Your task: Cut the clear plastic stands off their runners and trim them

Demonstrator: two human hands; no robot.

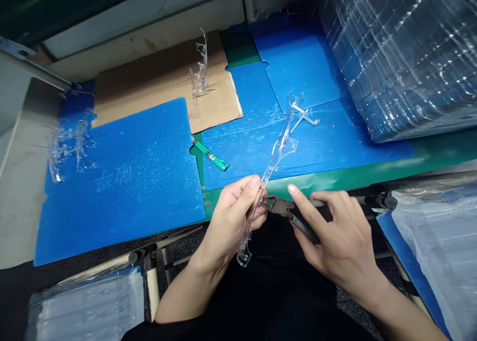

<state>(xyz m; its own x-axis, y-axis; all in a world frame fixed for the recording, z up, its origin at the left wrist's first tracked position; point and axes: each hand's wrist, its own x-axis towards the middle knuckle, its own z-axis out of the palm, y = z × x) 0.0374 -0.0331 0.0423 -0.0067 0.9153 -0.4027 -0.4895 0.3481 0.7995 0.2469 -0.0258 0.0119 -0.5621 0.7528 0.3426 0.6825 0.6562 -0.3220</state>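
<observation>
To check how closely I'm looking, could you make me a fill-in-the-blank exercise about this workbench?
The left hand holds a long ____ plastic piece.
The right hand grips ____ with black handles.
A green utility knife lies on a ____ board.
More such pieces stand on a ____ cardboard sheet.

Missing words: clear; pliers; blue; brown.

Head-worn camera looks forward and down from above the workbench (372, 170) edge (close range), with the left hand (231, 222) and right hand (335, 232) low in frame.
</observation>
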